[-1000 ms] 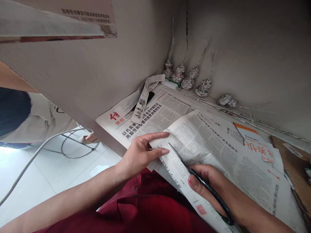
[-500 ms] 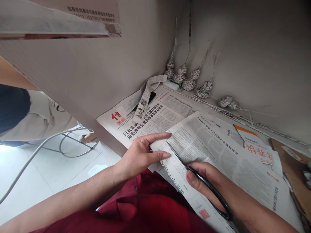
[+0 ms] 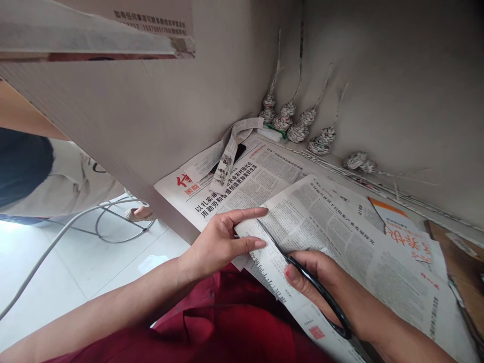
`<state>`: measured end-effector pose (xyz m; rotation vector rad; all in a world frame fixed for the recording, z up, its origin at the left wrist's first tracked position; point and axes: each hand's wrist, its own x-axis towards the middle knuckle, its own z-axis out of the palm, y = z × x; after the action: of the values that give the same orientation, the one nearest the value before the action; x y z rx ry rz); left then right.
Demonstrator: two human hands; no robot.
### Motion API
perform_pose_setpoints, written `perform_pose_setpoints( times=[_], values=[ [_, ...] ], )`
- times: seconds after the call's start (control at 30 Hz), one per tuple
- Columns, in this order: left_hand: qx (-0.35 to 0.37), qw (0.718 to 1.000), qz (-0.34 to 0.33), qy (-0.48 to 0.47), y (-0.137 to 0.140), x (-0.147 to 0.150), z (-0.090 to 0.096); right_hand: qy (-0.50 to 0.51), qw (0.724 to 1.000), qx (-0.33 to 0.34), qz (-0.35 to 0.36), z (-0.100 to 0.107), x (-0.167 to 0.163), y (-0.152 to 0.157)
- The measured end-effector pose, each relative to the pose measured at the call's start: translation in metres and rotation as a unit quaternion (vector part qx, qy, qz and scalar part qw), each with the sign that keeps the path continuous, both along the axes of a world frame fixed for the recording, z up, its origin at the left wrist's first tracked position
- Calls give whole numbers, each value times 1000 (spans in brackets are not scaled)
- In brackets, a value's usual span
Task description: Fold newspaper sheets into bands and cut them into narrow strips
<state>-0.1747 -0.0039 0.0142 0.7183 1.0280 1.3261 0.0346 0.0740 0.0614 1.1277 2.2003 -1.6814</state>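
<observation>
My right hand (image 3: 321, 282) is closed round the black handles of the scissors (image 3: 317, 287). The blades point up and left, lying along a cut in a newspaper sheet (image 3: 325, 222). At the sheet's left edge, my left hand (image 3: 223, 237) holds the paper, index finger stretched along the top and thumb on the near strip, with the blade tip between them. The near strip of newsprint (image 3: 280, 272) hangs toward my lap over dark red cloth. Under the sheet, another newspaper (image 3: 227, 201) covers the table.
Several gourd-shaped woven paper pieces (image 3: 298, 128) stand along the back wall, and one lies on its side (image 3: 359, 161). Cut paper strips (image 3: 227, 161) rest over a dark phone-like object (image 3: 239, 151). Cardboard (image 3: 461, 262) is at right. Beyond the left panel (image 3: 151, 126) sits another person.
The scissors and my right hand have shifted slightly up and left along the cut. My left hand keeps its hold on the paper. The camera view has turned a little left.
</observation>
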Motion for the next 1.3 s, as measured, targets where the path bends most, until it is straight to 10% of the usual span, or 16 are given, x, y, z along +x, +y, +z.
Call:
perform_pose_setpoints(
  times=[1.3],
  values=[
    [-11, 996, -77, 41, 15, -29, -10, 7, 999, -50, -6, -12, -11, 4]
  ],
)
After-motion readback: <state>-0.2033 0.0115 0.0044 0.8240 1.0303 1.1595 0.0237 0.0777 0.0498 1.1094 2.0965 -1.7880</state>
